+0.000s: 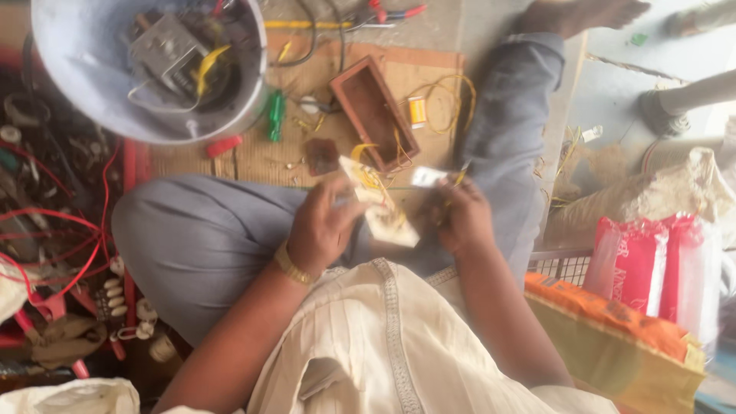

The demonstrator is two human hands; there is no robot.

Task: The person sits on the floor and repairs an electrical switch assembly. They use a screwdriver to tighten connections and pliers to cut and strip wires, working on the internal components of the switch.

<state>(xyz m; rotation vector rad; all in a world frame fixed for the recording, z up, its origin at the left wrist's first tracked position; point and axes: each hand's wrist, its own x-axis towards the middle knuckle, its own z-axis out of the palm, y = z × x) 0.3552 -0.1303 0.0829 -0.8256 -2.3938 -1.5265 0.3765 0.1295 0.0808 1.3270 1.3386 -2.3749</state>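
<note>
Just one cam, strapped to my head. It looks straight down, pretty close, at my lap (230,238) and hands.

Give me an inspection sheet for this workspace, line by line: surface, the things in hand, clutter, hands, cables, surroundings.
Surface: brown mat on the floor, in front of a person sitting cross-legged.
Things in hand: small pale board with yellow wires, held over the lap.
Clutter: open brown rectangular box, green part, small red piece, grey tub of parts.
Hands: left hand grips the board; right hand touches its far edge, blurred.
Cables: red wires at left, thin yellow wire beside the box.
Surroundings: red and orange packets at right, bare foot at top.
</note>
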